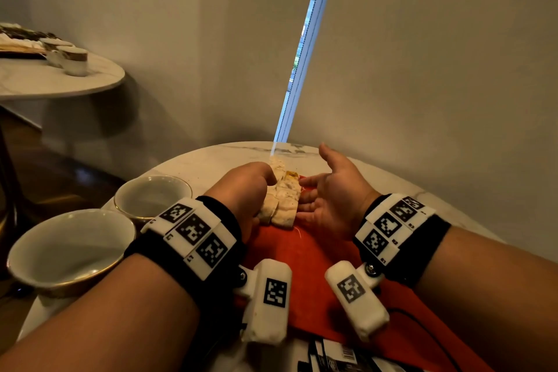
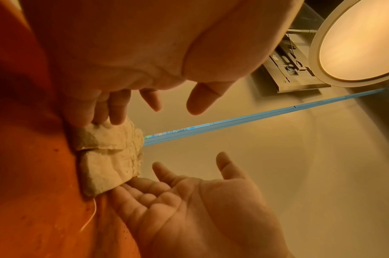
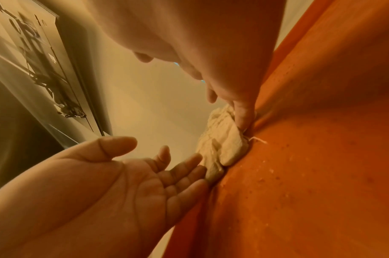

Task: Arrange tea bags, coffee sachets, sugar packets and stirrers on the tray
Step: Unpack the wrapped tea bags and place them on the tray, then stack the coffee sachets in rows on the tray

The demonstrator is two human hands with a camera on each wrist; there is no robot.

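Lying crumpled, pale tea bags [image 1: 282,199]

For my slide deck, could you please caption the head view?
Both hands, left hand and open right hand, flank a row of tea bags on a red cloth beside two cups.

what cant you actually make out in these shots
- Left hand fingertips: head view, hidden behind its own knuckles.
- Tea bags: their count; they overlap in every view.
- Dark packets: head view, cut off by the bottom edge, print too small to read.
- Far table: what lies on it is too small and dim.
- Tray: none clearly visible, only a red cloth.
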